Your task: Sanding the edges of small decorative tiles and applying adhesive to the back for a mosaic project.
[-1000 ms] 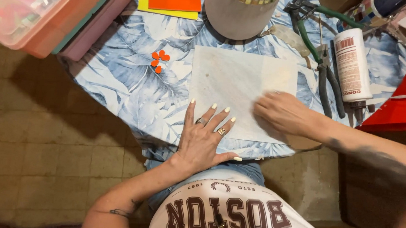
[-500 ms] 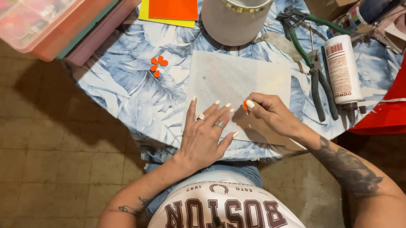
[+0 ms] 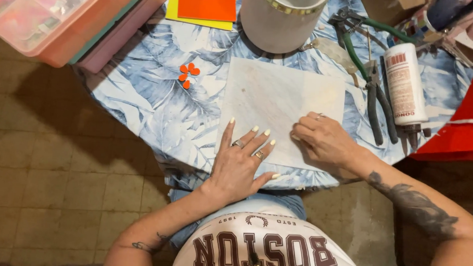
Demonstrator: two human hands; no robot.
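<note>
A pale square slab [image 3: 280,95] lies on a round table covered with a blue leaf-print cloth [image 3: 152,108]. My left hand [image 3: 240,165] rests flat on the slab's near left corner, fingers spread, rings on two fingers. My right hand [image 3: 324,142] sits on the slab's near right part with its fingers curled under, the fingertips touching the surface. Nothing shows inside the curled fingers. Several small orange pieces [image 3: 187,75] lie on the cloth, left of the slab and apart from both hands.
A white cylindrical pot [image 3: 281,15] stands behind the slab. Orange and yellow sheets [image 3: 205,4] lie at the back. A pink plastic box [image 3: 55,13] overhangs the table's left. Pliers [image 3: 376,102], a white glue bottle [image 3: 406,84] and a red sheet [image 3: 470,127] are on the right.
My right hand has slid from the slab's right edge toward its middle and curled its fingers under. A small orange bit seen at its fingertips half a second ago is hidden. My left hand stayed put.
</note>
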